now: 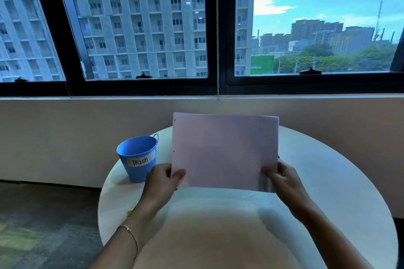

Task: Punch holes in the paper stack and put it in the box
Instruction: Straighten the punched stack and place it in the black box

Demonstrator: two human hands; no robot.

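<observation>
- Head view, the only one: the paper stack (pixel 225 153) is held upright above the round white table (pixel 328 181), its face turned toward the camera and its long axis running left to right.
- Left hand (pixel 162 183) pinches the lower left corner, thumb on the near face and fingers closed behind the sheets; a thin bracelet (pixel 131 233) sits on that wrist.
- Right hand (pixel 282 179) grips the lower right corner the same way, closed on the stack, with the sheets fanning slightly at that corner.
- Small dark dots show along the left edge of the stack, one near the top corner and one about halfway down. They look like punched holes, though they are too small to be sure.
- A blue bucket (pixel 137 157) labelled "Trash" stands on the table just left of the stack, apart from it, near the left hand.
- Something yellow-green (pixel 132 211) peeks out beside the left forearm; what it is cannot be told.
- No hole punch and no box can be seen; the upright stack hides the table behind it, and a pale, blurred patch covers the near part.
- Judgement: the stack hangs above both grips, shared evenly, so neither hand is nearer. If the holes are made, the next move depends on where the box lies, and the stack would probably need tipping from upright to flat first.
</observation>
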